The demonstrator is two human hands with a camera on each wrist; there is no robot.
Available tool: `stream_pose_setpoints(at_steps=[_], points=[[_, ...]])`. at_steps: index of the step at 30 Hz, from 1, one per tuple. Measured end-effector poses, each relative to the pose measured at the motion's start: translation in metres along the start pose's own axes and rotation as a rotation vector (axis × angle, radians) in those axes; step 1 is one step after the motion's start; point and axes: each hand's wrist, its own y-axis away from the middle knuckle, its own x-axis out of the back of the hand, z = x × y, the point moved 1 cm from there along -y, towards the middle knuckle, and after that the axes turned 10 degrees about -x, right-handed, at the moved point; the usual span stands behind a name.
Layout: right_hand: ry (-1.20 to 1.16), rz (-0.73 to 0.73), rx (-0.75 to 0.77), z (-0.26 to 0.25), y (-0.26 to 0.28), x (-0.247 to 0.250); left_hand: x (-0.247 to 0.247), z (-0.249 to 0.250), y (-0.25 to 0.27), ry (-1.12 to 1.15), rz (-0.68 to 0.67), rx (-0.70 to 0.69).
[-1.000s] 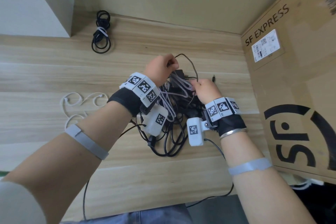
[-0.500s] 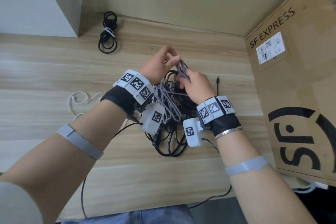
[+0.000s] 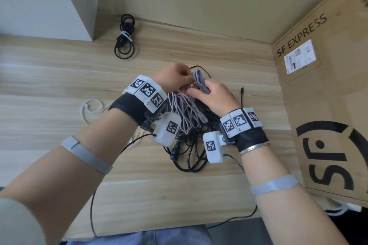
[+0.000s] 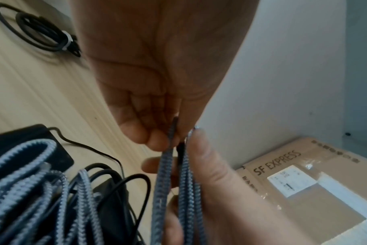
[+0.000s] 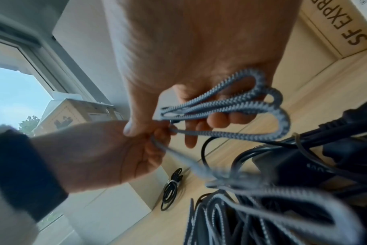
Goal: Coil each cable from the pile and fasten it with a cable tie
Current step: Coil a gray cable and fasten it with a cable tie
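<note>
**Folding braided cable between both hands above the pile**

Folding is seen on the grey braided cable (image 3: 201, 83): several short loops are bunched side by side, long axis running from the left hand's fingertips across the right palm, loop ends pointing away from the person in the head view. In the right wrist view the rounded loop ends (image 5: 281, 114) are seen past the right fingers, toward the cardboard box (image 3: 328, 105).

Right hand (image 3: 216, 97) is held palm-in above the pile, fingers curled under the bundle, thumb pressed on top, so its grip is closed on the folded loops. Left hand (image 3: 173, 79) is raised opposite it, fingers curled, thumb and fingertips (image 4: 157, 140) pinching one strand of the same cable at the bundle's near end. The two hands are touching or nearly so at the pinch.

The rest of the braided cable is trailing down from the left pinch into the cable pile (image 3: 187, 145) on the worktop (image 3: 59, 85), directly under both wrists. Black cables and a black adapter (image 4: 29, 145) are mixed in the pile.

A black coiled cable (image 3: 124, 42), already fastened with a white tie (image 3: 126, 36), is lying well apart at the far left of the worktop. A white cable (image 3: 89, 107) is lying left of the pile.
</note>
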Motion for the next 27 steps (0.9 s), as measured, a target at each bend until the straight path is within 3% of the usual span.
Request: stream_pose_setpoints(at_steps=[7, 12, 16, 18, 21, 27], points=[[0.028, 0.023, -0.016, -0.001, 0.000, 0.003, -0.006, 0.003, 0.002, 0.340, 0.077, -0.024], [-0.259, 0.056, -0.029, 0.010, -0.003, 0.005, -0.010, -0.006, 0.002, -0.077, 0.012, 0.081], [-0.352, 0.105, -0.016, 0.011, -0.001, 0.005, -0.014, -0.013, 0.005, -0.224, -0.137, 0.138], [-0.374, 0.143, -0.017, 0.009, -0.001, 0.006, -0.015, -0.015, 0.006, -0.254, -0.158, 0.151], [-0.350, 0.152, -0.022, 0.009, 0.000, 0.008, -0.014, -0.015, 0.005, -0.248, -0.072, 0.116], [-0.012, 0.047, -0.021, 0.004, 0.006, 0.005, -0.007, 0.004, 0.005, -0.095, -0.030, -0.065]])
